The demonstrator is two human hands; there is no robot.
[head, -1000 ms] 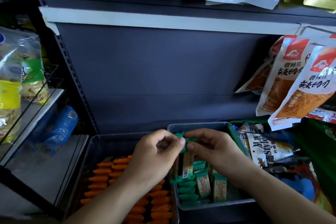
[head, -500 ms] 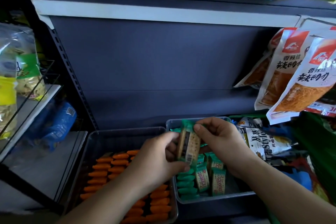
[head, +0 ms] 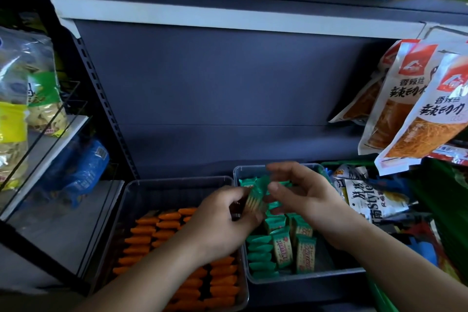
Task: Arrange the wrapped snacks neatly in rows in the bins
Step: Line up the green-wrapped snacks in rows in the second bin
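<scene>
Green wrapping blurs on the snack [head: 254,200] held above the seam between the two bins, so its print cannot be read. The left hand [head: 222,220] grips its lower end with fingers curled round it, hiding that end. The right hand [head: 304,192] is beside the snack's top, thumb and forefinger parted and loosely curled; whether the thumb touches the wrapper cannot be told. It covers the back of the right bin [head: 304,276], where green packs [head: 281,248] stand in rows, some on edge at the left and others face up. The left forearm crosses the left bin [head: 177,180] and hides part of its rows of orange packs [head: 162,230]; the frame cuts off that bin's near edge. Pouches [head: 395,109] hang at the right.
</scene>
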